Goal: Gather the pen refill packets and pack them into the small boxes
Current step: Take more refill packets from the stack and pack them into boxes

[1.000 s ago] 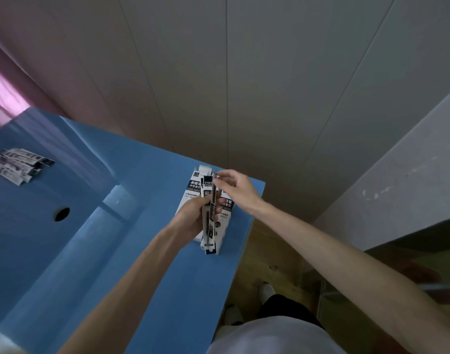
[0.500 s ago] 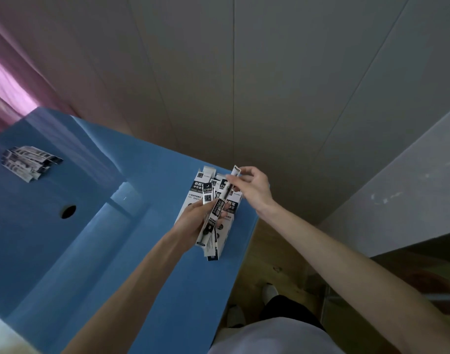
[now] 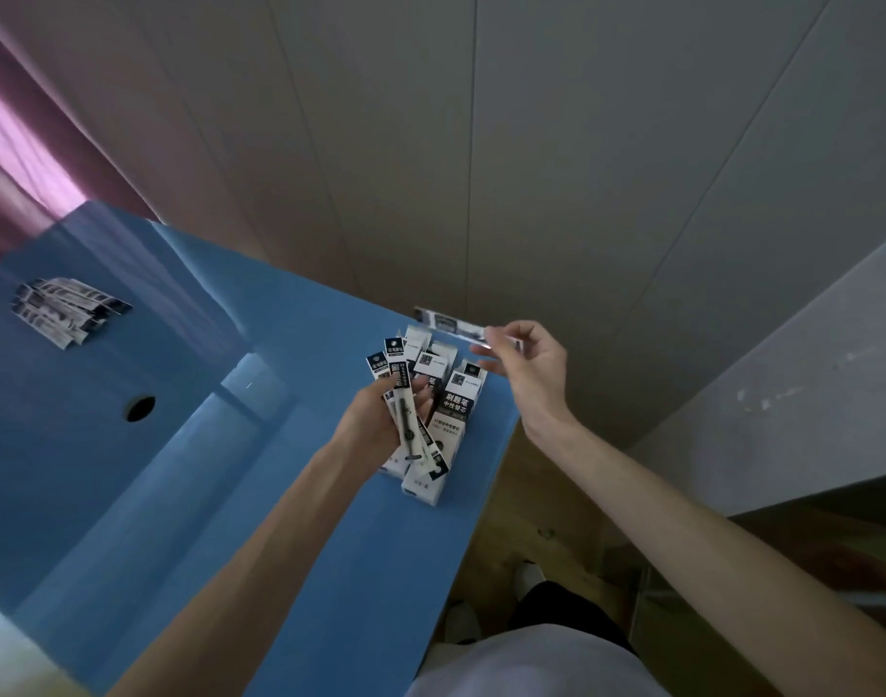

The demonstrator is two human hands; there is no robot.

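Note:
My left hand [image 3: 375, 420] grips a fanned bundle of black-and-white pen refill packets [image 3: 398, 394] above the right end of the blue table [image 3: 229, 470]. Under it lie several small white-and-black boxes [image 3: 456, 404] near the table's corner. My right hand [image 3: 531, 367] is raised to the right of the boxes and pinches a single refill packet [image 3: 448, 324], held roughly level over the table's far edge. Another pile of refill packets [image 3: 66, 309] lies on the far left of the table.
A round cable hole [image 3: 140, 408] is in the table's middle left. A pale panelled wall [image 3: 481, 143] runs behind the table and a pink curtain [image 3: 13, 158] hangs at the left. Wooden floor and my feet [image 3: 528, 578] show below the table's right edge.
My right hand has pulled one packet out of the bundle and lifted it up and to the right. The bundle in my left hand has fanned out.

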